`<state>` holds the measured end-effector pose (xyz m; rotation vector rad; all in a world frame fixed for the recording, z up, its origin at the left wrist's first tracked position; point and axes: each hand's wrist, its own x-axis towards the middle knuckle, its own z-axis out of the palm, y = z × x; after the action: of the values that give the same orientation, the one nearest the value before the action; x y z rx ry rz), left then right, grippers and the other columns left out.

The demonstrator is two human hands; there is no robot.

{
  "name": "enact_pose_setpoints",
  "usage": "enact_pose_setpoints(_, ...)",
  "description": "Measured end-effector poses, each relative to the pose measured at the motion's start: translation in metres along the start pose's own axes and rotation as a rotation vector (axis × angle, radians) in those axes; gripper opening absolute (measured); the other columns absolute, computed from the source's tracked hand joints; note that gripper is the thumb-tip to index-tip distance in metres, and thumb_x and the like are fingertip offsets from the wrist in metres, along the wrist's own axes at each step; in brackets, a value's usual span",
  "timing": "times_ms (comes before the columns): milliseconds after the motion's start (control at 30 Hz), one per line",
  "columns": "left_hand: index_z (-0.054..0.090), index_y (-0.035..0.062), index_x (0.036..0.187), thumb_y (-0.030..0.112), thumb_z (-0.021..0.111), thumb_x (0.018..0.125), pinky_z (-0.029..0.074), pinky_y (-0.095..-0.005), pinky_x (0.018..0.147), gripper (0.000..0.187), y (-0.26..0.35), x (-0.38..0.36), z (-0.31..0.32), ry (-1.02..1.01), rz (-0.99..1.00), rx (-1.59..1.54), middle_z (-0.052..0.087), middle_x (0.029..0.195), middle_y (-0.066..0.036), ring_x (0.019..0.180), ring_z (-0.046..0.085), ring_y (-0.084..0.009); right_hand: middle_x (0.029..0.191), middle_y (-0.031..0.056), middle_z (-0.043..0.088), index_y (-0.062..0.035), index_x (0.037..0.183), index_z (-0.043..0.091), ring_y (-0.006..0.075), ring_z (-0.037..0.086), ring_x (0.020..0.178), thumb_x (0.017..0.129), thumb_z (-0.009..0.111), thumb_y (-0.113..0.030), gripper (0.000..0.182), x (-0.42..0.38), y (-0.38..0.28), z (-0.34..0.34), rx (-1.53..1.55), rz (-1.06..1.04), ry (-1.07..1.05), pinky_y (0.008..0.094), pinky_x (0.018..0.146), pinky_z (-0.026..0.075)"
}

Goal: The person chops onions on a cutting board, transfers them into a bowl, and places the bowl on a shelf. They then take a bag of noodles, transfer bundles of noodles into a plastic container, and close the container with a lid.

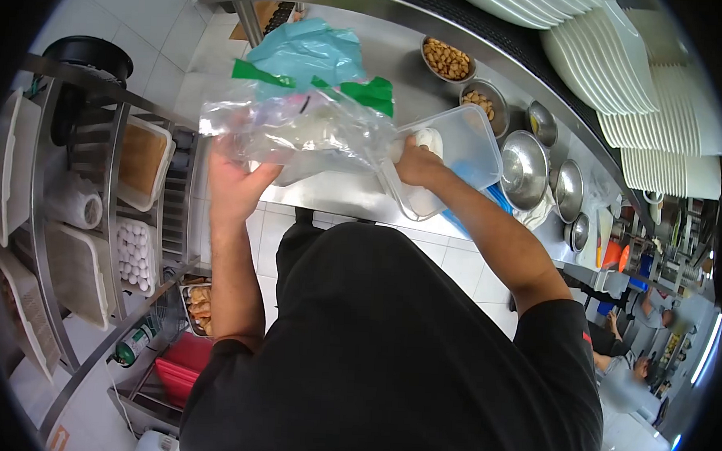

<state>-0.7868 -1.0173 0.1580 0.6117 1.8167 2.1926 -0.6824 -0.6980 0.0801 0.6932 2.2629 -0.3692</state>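
Observation:
My left hand [246,178] grips a clear plastic bag [301,130] from below, its fingers partly hidden behind the crinkled plastic. Green strips mark the top of the bag, and a light blue plastic bag [308,52] lies just beyond it. Inside a clear rectangular container [473,146], my right hand [418,162] is closed around a white item [431,140], which is too covered to name. The clear bag's right end touches the container's left side.
Bowls of brown pieces [449,60] stand at the back of the steel counter, with empty metal bowls [524,170] to the right. Stacked white plates [601,67] fill the shelf above. A rack with trays [144,164] stands left. People [641,367] work far right.

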Motion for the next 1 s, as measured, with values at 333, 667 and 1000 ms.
enact_pose_setpoints(333,0.052,-0.0035,0.143,0.001,0.083,0.08,0.053,-0.0369,0.102,0.07,-0.008,0.0,-0.003,0.029,-0.005,0.018,0.066,0.132,-0.012,0.119,0.065,-0.0198,0.139,0.0295,0.061,0.0083,0.159,0.029,0.0346,0.071,0.111,0.08,0.081,-0.057,0.115,-0.039,0.023,-0.065,0.23,-0.21,-0.261,0.0402,0.073,0.063)
enact_pose_setpoints(667,0.057,-0.0048,0.138,0.003,0.086,0.079,0.056,-0.034,0.095,0.066,-0.007,0.005,0.003,0.037,0.016,0.116,0.07,0.123,-0.01,0.109,0.068,-0.0176,0.145,0.0375,0.046,-0.0013,0.16,0.019,0.049,0.062,0.123,0.067,0.097,-0.039,0.127,-0.013,0.01,0.021,-0.113,-0.21,-0.127,0.0506,0.103,0.055)
enact_pose_setpoints(1000,0.027,0.006,0.156,0.06,0.087,0.078,0.044,-0.0546,0.112,0.112,0.068,-0.025,0.03,0.573,0.797,0.576,0.039,0.157,-0.018,0.133,0.051,-0.0382,0.124,0.0267,0.07,0.0025,0.147,0.049,0.0353,0.075,0.093,0.089,0.077,-0.052,0.085,-0.027,0.036,-0.049,0.363,-0.191,-0.185,0.0387,0.073,0.063)
